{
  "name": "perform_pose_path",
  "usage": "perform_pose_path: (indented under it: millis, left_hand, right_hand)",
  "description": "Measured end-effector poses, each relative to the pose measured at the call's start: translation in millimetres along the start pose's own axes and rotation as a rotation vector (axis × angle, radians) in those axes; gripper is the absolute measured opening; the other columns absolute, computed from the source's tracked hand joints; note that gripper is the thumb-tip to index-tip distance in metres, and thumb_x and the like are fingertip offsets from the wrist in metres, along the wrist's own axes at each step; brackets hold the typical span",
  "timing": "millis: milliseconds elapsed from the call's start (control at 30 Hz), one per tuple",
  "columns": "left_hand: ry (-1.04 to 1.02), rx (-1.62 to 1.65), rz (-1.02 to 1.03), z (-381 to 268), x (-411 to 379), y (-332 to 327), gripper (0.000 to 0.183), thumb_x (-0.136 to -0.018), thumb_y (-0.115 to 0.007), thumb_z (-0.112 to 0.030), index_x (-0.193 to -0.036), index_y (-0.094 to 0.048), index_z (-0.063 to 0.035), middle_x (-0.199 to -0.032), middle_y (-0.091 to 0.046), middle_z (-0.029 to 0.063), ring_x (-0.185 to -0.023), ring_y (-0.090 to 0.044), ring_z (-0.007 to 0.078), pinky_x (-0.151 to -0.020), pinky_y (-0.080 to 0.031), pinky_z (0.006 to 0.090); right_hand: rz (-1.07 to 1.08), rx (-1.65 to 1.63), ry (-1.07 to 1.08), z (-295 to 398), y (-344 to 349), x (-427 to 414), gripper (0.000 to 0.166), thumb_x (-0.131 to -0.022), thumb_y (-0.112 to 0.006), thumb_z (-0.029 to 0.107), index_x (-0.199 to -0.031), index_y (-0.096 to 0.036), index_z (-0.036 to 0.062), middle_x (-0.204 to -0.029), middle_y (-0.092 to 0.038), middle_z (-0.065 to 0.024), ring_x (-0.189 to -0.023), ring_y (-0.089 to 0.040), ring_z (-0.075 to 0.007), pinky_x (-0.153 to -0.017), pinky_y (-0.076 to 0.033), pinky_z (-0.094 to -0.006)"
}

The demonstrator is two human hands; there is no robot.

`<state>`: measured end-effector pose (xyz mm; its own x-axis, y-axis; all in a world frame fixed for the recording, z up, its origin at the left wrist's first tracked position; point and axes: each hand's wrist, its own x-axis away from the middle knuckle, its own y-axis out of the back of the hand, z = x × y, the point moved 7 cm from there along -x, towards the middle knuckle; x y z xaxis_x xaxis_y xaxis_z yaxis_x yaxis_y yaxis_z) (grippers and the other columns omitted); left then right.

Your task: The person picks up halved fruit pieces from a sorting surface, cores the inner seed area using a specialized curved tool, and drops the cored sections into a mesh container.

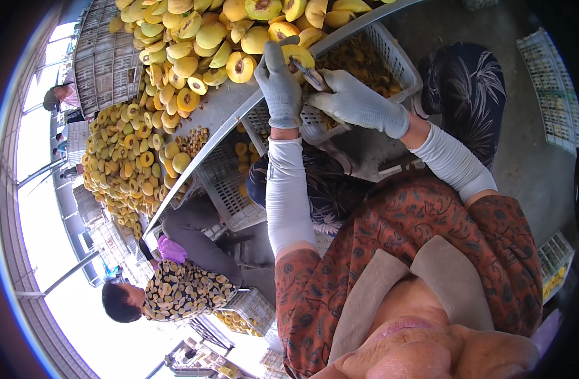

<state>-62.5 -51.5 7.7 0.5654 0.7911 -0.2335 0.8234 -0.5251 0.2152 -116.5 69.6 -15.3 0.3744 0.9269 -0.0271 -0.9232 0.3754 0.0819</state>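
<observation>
My left hand (pixel 281 90), in a grey knit glove, holds a cut yellow stone fruit half (pixel 302 53), probably peach, above the metal table's edge. In my gloved right hand (pixel 363 100) is a small pitting tool (pixel 313 76) with a metal working end. Its tip rests at the stone cavity of the fruit; whether the stone is still inside I cannot tell. Just beyond my hands lies a heap of yellow fruit halves (pixel 209 35), several with brown stones showing. Below my right hand, a grey plastic crate (pixel 409 71) holds brownish fruit scraps.
The metal table (pixel 223 106) runs away to the left, bearing more fruit and a small pile of stones (pixel 195 138). Another crate (pixel 228 189) stands under it. A co-worker (pixel 190 289) sits at the left. Stacked crates (pixel 107 61) stand across the table; one crate (pixel 552 87) is at right.
</observation>
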Motion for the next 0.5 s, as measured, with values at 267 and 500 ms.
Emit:
perform_pose_path:
  millis: [267,500]
  left_hand:
    - [-0.027,0.226,-0.020,0,0,-7,0.045,-0.103,-0.046,-0.037,-0.106,-0.070,0.0009,-0.074,-0.054,-0.0024,-0.067,-0.049,0.0053,-0.061,-0.040,0.0203]
    - [-0.040,0.151,0.140,-15,-3,-4,0.041,-0.103,-0.051,-0.037,-0.104,-0.069,0.0003,-0.080,-0.061,0.0001,-0.072,-0.053,0.0058,-0.063,-0.043,0.0205]
  right_hand:
    - [0.244,-0.476,-0.235,1,-7,8,0.018,-0.093,-0.059,0.016,-0.092,-0.052,-0.0005,-0.054,-0.049,-0.0001,-0.039,-0.042,-0.0079,-0.038,-0.035,-0.0265]
    - [0.212,-0.349,-0.240,5,-2,13,0.013,-0.094,-0.059,0.014,-0.092,-0.052,0.0040,-0.053,-0.044,0.0032,-0.037,-0.036,-0.0063,-0.037,-0.030,-0.0246]
